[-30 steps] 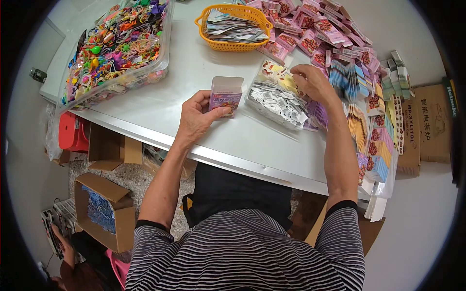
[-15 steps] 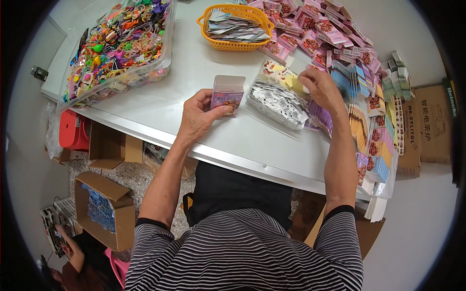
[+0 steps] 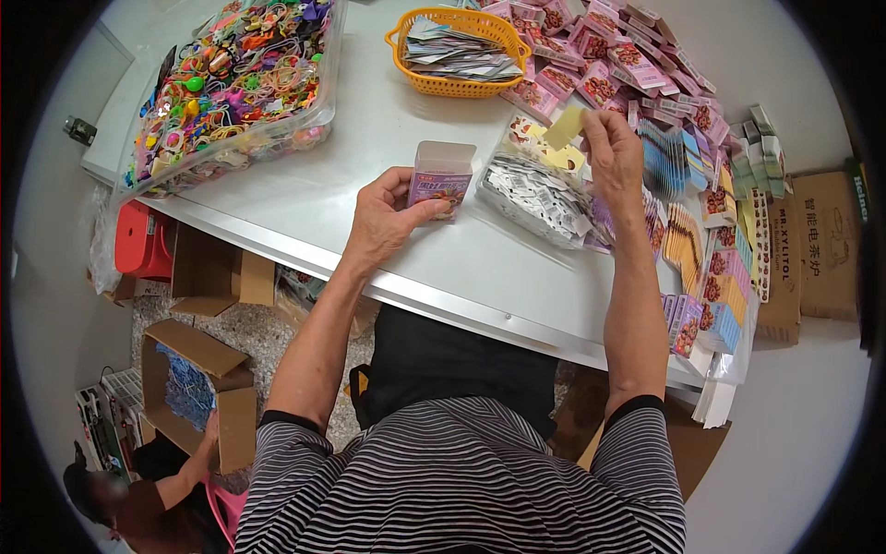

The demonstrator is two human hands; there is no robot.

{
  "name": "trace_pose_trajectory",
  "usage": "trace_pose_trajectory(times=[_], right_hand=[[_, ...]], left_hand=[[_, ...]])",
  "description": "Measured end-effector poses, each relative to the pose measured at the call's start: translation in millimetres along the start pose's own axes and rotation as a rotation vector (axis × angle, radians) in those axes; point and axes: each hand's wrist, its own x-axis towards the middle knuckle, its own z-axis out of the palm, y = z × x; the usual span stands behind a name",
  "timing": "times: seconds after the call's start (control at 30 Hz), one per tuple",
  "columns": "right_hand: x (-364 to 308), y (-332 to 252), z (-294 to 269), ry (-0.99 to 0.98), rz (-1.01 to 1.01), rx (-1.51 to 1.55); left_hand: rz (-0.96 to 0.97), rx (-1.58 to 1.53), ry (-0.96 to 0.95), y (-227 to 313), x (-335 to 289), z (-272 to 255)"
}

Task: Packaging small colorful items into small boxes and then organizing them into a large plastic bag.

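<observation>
My left hand [image 3: 380, 222] grips a small purple cardboard box [image 3: 432, 183], upright with its top flap raised. Between the thumb and fingers of my right hand [image 3: 615, 152] is a small pale yellow paper slip [image 3: 565, 127], held up off the pile. Below it, a clear container [image 3: 506, 214] carries many small white printed sachets [image 3: 540, 196], with yellow printed slips [image 3: 533, 138] at its far end. Folded purple boxes lie beside the container, partly hidden by my right forearm.
A yellow basket [image 3: 400, 66] of flat packets stands at the back. Far left is a clear bin [image 3: 325, 118] of colourful trinkets. Pink boxes [image 3: 600, 83] heap at the back right; stacked folded cartons [image 3: 683, 242] line the right. Another person [image 3: 152, 512] works at a carton, lower left.
My right hand has lifted a yellow slip up and away from the sachet container. The left hand still holds the box. The other person's hand has moved to the carton on the floor.
</observation>
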Motion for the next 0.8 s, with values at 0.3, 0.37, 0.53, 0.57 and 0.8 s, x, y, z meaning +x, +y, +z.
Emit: trace_pose_trajectory(times=[0.3,0.37,0.53,0.57,0.8], right_hand=[[-19,-29,16,-0.125,0.224,0.468],[-22,-35,19,-0.183,0.241,0.556],[-41,-51,23,-0.25,0.26,0.606],[-46,-55,25,-0.308,0.257,0.626],[-66,-70,36,-0.394,0.257,0.574]], left_hand=[[0.084,0.008,0.06,-10,-1,1],[0.272,0.285,0.237,-4,-5,10],[0.67,0.66,0.44,6,-27,20],[0.632,0.578,0.339,17,-33,26],[0.073,0.221,-0.056,38,-25,67]])
